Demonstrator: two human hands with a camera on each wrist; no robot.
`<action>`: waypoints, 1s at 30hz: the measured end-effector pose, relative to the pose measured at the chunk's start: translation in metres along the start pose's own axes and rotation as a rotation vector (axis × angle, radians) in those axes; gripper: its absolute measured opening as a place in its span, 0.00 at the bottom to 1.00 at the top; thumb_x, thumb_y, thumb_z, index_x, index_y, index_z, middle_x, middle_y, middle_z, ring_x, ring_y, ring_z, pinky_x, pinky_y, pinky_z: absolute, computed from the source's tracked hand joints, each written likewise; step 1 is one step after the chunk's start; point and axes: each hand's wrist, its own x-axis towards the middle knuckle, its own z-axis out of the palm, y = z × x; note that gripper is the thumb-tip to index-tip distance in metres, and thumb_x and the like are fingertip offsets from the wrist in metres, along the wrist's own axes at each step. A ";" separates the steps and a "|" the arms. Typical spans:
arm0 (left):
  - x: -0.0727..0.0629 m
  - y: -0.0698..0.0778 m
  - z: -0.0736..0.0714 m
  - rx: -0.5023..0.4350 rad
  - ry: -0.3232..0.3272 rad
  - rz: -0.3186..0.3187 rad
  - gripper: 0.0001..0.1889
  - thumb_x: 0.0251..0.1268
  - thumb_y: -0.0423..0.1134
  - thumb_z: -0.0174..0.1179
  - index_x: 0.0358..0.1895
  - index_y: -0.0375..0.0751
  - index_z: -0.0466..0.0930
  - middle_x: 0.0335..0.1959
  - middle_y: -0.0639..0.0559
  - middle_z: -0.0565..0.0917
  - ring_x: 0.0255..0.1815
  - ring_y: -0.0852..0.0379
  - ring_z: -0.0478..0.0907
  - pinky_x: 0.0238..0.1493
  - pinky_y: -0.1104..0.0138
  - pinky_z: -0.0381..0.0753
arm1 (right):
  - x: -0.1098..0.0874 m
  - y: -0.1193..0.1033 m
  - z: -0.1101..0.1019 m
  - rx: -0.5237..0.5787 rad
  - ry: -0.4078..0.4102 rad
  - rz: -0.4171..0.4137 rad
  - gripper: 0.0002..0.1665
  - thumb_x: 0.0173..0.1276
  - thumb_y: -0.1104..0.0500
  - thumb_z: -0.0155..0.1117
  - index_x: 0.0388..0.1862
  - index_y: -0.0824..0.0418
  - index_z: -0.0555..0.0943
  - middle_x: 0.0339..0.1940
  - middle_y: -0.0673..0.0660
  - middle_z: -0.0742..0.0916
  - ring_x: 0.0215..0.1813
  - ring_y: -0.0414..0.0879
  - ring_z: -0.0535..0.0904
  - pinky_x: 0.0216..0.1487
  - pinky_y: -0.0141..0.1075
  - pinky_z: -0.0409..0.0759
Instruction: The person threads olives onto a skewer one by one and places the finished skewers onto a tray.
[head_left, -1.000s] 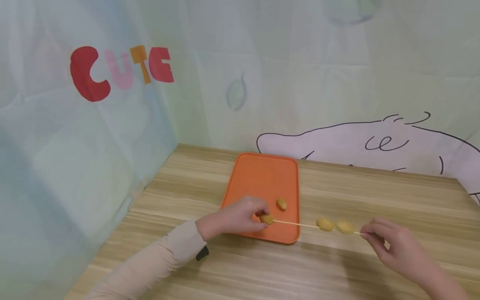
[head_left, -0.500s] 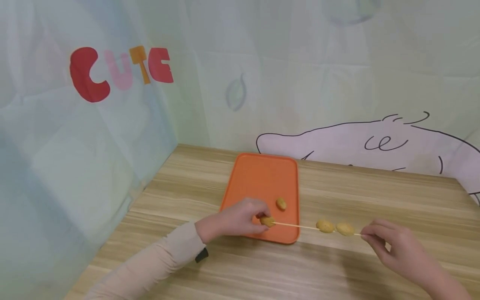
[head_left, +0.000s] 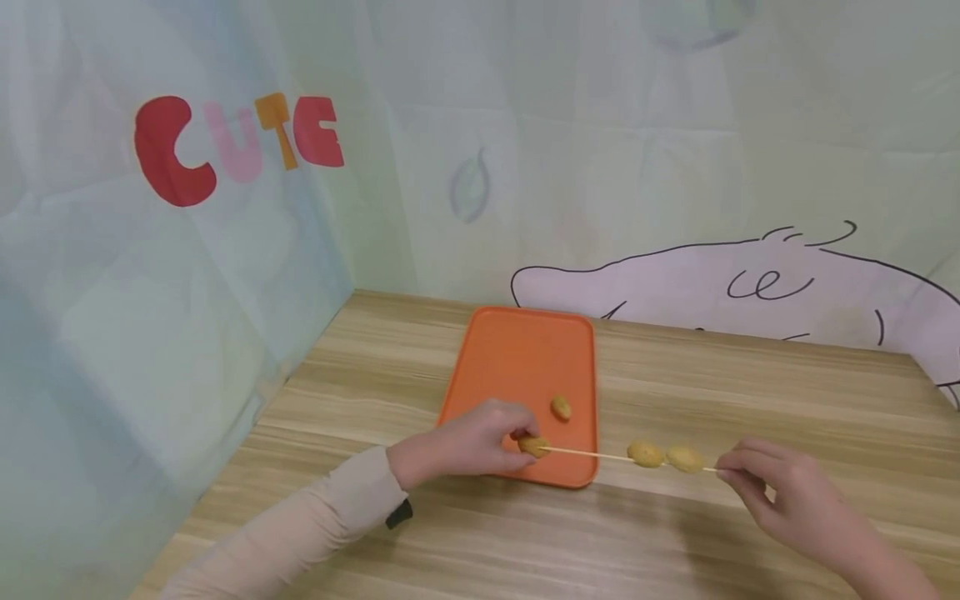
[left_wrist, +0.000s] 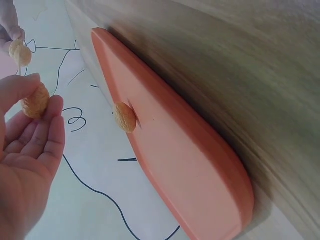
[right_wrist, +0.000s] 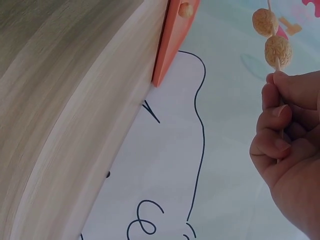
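My left hand (head_left: pixel 468 440) pinches a golden-brown, wrinkled fried ball (left_wrist: pixel 36 102) between thumb and fingers, above the near part of the orange tray (head_left: pixel 517 358). A thin pale skewer (head_left: pixel 585 452) runs from that ball to my right hand (head_left: pixel 795 496), which grips its other end with thumb and curled fingers. Two similar balls are threaded close together on the skewer near the right hand, one ball (right_wrist: pixel 278 51) closest to the fingertips and another ball (right_wrist: pixel 264 22) beyond it. The skewer's left tip is hidden at the ball in my left hand.
One loose fried ball (head_left: pixel 561 407) lies on the tray's right side. The tray rests on a wood-grain table (head_left: pixel 750 375). Behind stands a pale printed backdrop (head_left: pixel 585 167) with cartoon outlines and coloured letters. A dark band (head_left: pixel 399 513) shows under the left sleeve.
Both hands, with the skewer and its balls, sink very slightly in the head view, and the whole view shifts a little. The grips stay the same.
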 end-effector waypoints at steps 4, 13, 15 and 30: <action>0.001 0.001 0.000 0.000 -0.010 -0.007 0.06 0.57 0.32 0.67 0.36 0.38 0.80 0.32 0.53 0.81 0.34 0.65 0.75 0.37 0.72 0.81 | 0.001 -0.001 0.000 0.003 0.004 -0.002 0.22 0.74 0.48 0.49 0.26 0.58 0.80 0.25 0.42 0.78 0.26 0.27 0.68 0.24 0.16 0.64; 0.003 0.001 0.001 0.015 -0.040 -0.002 0.05 0.58 0.32 0.66 0.36 0.37 0.81 0.33 0.53 0.82 0.34 0.66 0.75 0.38 0.74 0.79 | 0.003 -0.003 -0.001 -0.035 -0.049 0.027 0.23 0.76 0.47 0.46 0.28 0.55 0.81 0.26 0.39 0.78 0.26 0.26 0.68 0.26 0.16 0.66; 0.004 0.001 0.001 0.018 -0.036 0.008 0.05 0.58 0.32 0.66 0.36 0.37 0.81 0.33 0.52 0.82 0.35 0.65 0.75 0.38 0.74 0.79 | 0.003 -0.004 -0.001 -0.053 -0.066 0.038 0.23 0.77 0.46 0.45 0.28 0.54 0.81 0.27 0.37 0.78 0.27 0.25 0.68 0.26 0.15 0.66; 0.006 0.002 0.004 0.015 -0.010 0.040 0.04 0.57 0.31 0.66 0.34 0.37 0.80 0.31 0.52 0.81 0.33 0.66 0.74 0.36 0.77 0.77 | 0.005 -0.004 0.008 -0.010 0.006 -0.008 0.23 0.76 0.49 0.48 0.27 0.59 0.81 0.25 0.44 0.80 0.26 0.28 0.69 0.24 0.17 0.66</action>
